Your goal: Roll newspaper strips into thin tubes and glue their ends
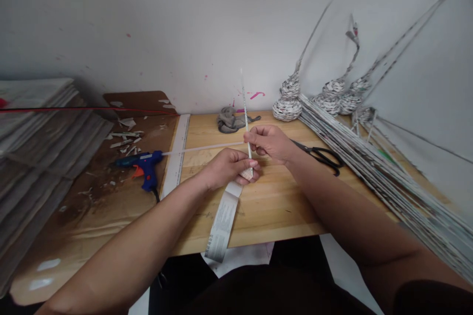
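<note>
My left hand (236, 165) pinches the lower end of a thin rolled paper stick and the folded top of a printed paper strip (223, 221). The strip hangs down past the front edge of the board. Just above, my right hand (266, 141) has its thumb and fingers closed on the paper stick (246, 108), which points upward, nearly upright. Its tip is faint against the wall. A long pale glue stick (207, 147) runs from the glue gun (148, 165) toward my hands.
A grey cloth (231, 120) lies at the wooden board's back. Black scissors (321, 155) are beside my right forearm. Woven paper shapes (288, 101) and a bundle of paper sticks (354, 157) occupy the right. Stacked newspapers (48, 142) and paper scraps (125, 140) are left.
</note>
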Tool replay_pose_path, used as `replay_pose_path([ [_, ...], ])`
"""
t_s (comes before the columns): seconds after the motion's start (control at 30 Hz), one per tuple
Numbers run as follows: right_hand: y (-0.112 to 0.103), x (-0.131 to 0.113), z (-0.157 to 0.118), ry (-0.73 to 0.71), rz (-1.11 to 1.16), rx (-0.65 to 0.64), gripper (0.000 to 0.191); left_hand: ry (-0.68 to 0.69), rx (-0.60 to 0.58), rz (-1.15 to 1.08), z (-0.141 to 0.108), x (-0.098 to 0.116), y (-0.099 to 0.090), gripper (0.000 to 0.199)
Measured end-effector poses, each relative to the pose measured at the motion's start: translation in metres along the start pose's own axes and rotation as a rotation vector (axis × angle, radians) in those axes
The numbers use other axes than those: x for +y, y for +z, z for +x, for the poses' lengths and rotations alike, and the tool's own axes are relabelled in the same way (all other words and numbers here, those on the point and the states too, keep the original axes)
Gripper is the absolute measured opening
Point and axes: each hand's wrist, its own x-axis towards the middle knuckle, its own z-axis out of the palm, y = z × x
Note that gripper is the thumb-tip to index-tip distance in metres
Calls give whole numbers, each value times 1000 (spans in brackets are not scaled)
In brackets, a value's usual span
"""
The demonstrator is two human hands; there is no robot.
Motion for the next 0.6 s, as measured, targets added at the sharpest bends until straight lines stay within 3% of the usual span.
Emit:
replay_pose_path([
  [0.1,-5,-2,-1,44,-8,-194,37,26,17,6,0,0,-2,36],
  [0.17,-6,-1,-1,52,-8,-250,34,28,1,5,0,1,-3,37],
  [0.37,-1,4,2,22,10,-63,32,43,18,28,-2,4,-2,38],
  [0.6,-3,1,0,-13,-90,-69,34,47,-2,101,0,0,-1,36],
])
